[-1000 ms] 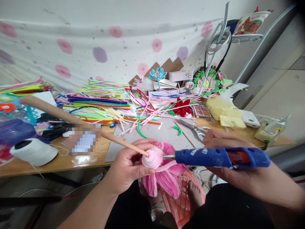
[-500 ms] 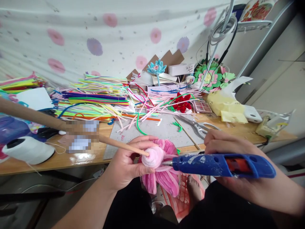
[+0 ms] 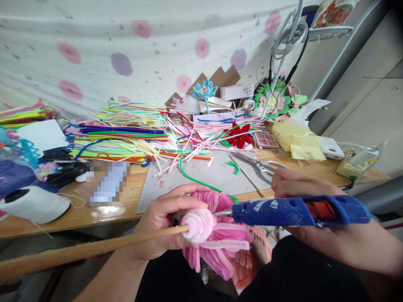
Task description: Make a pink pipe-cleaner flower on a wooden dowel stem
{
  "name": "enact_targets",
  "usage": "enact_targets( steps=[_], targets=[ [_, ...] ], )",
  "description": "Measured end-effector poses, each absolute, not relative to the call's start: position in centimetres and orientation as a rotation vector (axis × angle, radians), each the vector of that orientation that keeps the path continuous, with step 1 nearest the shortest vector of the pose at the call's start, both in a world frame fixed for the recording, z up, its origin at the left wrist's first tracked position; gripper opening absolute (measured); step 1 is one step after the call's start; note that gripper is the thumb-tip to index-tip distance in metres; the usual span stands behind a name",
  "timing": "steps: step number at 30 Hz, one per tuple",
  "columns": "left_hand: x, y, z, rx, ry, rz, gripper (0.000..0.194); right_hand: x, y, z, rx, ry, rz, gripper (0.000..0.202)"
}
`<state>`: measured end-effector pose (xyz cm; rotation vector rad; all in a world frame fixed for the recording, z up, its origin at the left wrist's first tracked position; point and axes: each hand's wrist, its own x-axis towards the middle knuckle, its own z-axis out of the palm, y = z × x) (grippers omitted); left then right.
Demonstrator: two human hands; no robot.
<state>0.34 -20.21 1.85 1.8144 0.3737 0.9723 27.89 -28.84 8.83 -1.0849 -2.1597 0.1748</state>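
Note:
A pink fuzzy flower (image 3: 217, 247) with long looped petals is in my left hand (image 3: 160, 222), whose fingers are wrapped round its pale pink coiled base (image 3: 198, 225). From that base a wooden stick (image 3: 119, 244) runs out to the lower left, close to the camera. My right hand (image 3: 333, 239) is closed on a blue glue gun (image 3: 277, 213) with a red part inside. The gun's metal tip points left and meets the flower beside the coiled base; whether glue comes out cannot be made out.
Beyond the hands are a grey cutting mat (image 3: 151, 184), metal scissors (image 3: 262, 167), bundles of coloured pipe cleaners (image 3: 126, 132), a red flower (image 3: 238, 135) and a blue flower (image 3: 205, 90). A white thread spool (image 3: 37, 204) lies at the left.
The flower has turned in my left hand, and its stick has swung from the upper left down to the lower left. The glue gun tip has shifted slightly to the upper side of the base.

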Motion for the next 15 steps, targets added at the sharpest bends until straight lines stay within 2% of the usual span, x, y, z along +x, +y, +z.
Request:
enact_targets(
  steps=[8,15],
  targets=[
    [0.14,-20.15,1.67,1.768,0.324,0.976,0.041,27.71,-28.42,8.73,-1.058,-2.112,0.226,0.020],
    [-0.20,-20.01,1.50,1.792,0.316,0.960,0.034,27.33,-28.24,8.67,-1.039,-2.107,0.228,0.023]
  ],
)
